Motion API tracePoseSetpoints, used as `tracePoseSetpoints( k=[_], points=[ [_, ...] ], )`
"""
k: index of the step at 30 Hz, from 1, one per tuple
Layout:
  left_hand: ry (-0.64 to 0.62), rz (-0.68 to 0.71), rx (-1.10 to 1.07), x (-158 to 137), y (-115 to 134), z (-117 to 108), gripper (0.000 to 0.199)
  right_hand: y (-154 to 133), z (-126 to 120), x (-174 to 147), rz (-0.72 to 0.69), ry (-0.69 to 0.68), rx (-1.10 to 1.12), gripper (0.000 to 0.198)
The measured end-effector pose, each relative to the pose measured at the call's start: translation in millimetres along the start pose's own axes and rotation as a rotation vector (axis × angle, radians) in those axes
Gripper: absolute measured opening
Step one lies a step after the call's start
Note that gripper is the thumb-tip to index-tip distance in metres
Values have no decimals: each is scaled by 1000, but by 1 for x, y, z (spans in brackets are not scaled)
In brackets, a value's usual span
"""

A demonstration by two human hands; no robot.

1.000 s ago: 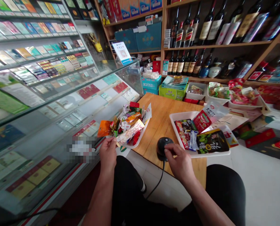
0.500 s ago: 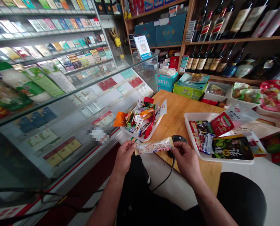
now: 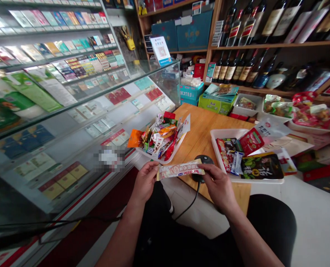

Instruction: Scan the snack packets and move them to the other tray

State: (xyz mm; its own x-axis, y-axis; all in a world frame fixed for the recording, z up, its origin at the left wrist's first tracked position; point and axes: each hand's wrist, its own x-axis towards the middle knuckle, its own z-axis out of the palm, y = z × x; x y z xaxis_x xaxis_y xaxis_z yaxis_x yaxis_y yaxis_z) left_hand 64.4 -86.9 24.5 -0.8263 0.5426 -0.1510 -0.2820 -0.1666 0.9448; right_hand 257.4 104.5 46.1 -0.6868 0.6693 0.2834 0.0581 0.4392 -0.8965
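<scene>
Stretched between my two hands is a long, cream-coloured snack packet (image 3: 178, 170) with red lettering. My left hand (image 3: 146, 180) pinches its left end, and my right hand (image 3: 217, 183) grips the right end. Behind the packet, a black corded device (image 3: 203, 160), perhaps a scanner, rests at the table edge and is partly hidden. A white tray (image 3: 173, 155) heaped with small wrapped snacks stands beyond my left hand. To the right of my right hand sits another white tray (image 3: 217, 142), holding several larger snack bags, among them a black one (image 3: 262, 166).
The wooden table (image 3: 200, 122) lies before me. A glass display counter (image 3: 78, 129) with packs runs along the left. Wine bottles (image 3: 234, 70) fill the shelves at the back right. A black stool (image 3: 273, 222) is at the lower right, and a black cable (image 3: 191, 202) hangs below the table.
The view has turned slightly, so the surroundings sit further left. The packet's printed face has tilted a little between my hands, and both hands still hold its ends.
</scene>
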Motion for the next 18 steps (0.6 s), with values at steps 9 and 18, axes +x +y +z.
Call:
tracePoseSetpoints(
  k=[9,18],
  points=[
    [-150,18,96,-2,11,17,38,-1,-17,16,168,112,-38,25],
    [-47,187,316,30,6,45,29,10,-39,52,126,132,-138,28]
  ],
)
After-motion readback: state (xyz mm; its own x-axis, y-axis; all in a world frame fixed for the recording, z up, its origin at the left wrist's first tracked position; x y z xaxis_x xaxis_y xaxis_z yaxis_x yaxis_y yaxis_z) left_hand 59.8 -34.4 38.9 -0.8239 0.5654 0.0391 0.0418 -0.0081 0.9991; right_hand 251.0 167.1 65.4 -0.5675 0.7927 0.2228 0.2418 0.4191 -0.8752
